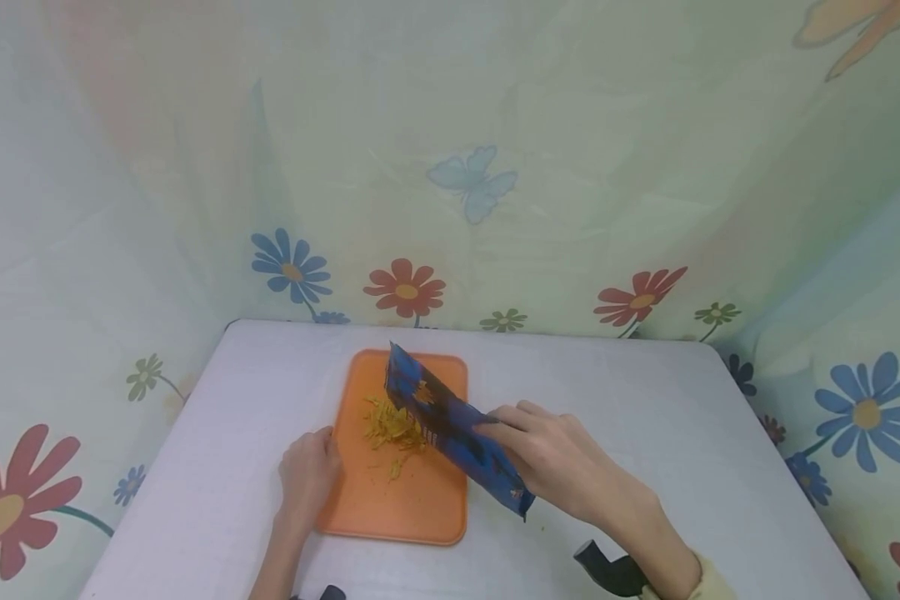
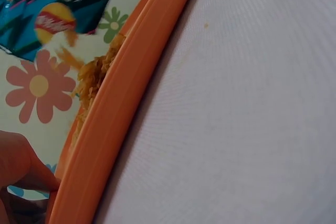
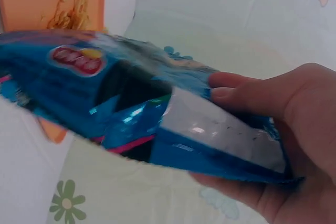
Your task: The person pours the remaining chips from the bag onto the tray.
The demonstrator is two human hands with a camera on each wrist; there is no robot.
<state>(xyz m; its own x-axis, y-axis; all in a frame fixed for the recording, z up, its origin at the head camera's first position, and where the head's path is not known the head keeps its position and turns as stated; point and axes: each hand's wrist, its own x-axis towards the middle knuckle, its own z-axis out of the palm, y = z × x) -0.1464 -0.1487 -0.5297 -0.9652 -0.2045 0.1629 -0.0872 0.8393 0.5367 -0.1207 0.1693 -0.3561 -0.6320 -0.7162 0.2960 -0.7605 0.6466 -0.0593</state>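
Observation:
A shiny blue chip bag [image 1: 450, 421] is held by my right hand [image 1: 558, 458], thumb on one face and fingers on the other in the right wrist view. It slants over an orange tray [image 1: 397, 508], its far end above a pile of yellow crinkled chips [image 1: 390, 425]. Blurred bits of chip fall below the bag [image 2: 102, 17] in the left wrist view. At the tray's left edge my left hand [image 1: 311, 471] grips the rim. Part of the pile is hidden behind the bag in the head view.
The tray lies on a white table [image 1: 592, 392]. Small crumbs dot the tabletop right of the tray. A curtain [image 1: 345, 167] printed with flowers and butterflies hangs behind the table and at both sides. Dark straps [image 1: 611, 571] sit near the wrists.

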